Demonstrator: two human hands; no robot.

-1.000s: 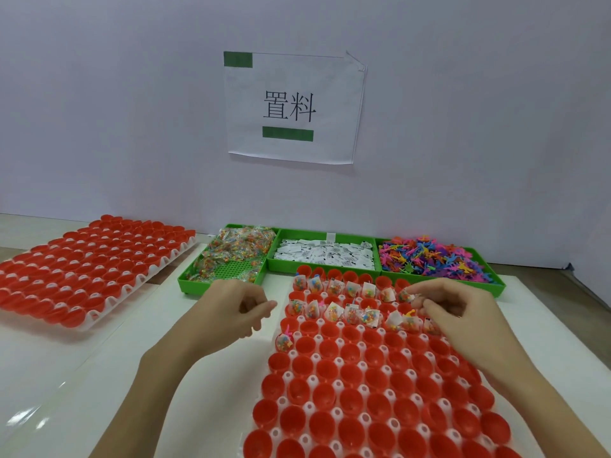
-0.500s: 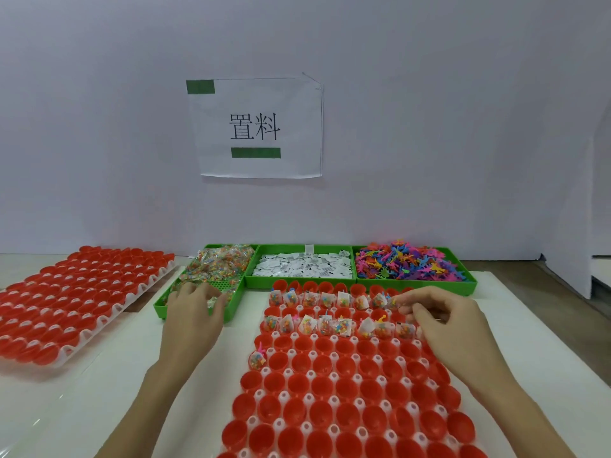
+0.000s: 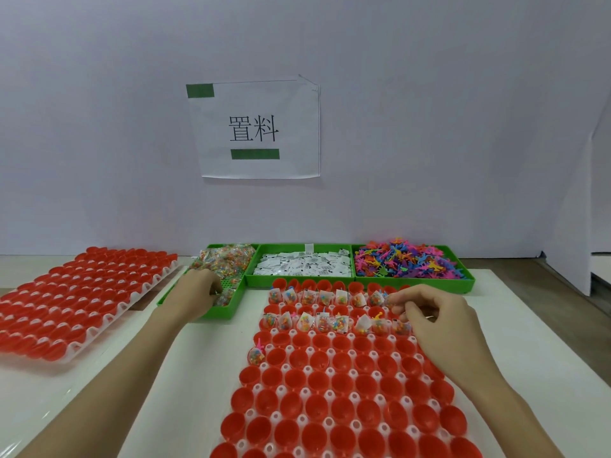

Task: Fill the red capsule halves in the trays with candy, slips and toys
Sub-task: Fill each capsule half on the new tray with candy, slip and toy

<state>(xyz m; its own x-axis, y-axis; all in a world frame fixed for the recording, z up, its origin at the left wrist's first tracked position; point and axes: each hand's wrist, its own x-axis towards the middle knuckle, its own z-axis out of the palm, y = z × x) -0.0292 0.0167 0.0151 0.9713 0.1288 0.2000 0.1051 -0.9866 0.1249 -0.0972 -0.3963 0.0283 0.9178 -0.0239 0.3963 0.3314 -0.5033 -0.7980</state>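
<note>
A packing workstation: green supply bins (image 3: 360, 281), capsule trays (image 3: 99, 317), printed station sign (image 3: 254, 130) on a plain partition.

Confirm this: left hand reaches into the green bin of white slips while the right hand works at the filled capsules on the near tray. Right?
Not quite. In the head view the left hand is in the candy bin, not the slips bin beside it. The right hand is indeed at the filled capsules on the near tray.
</note>
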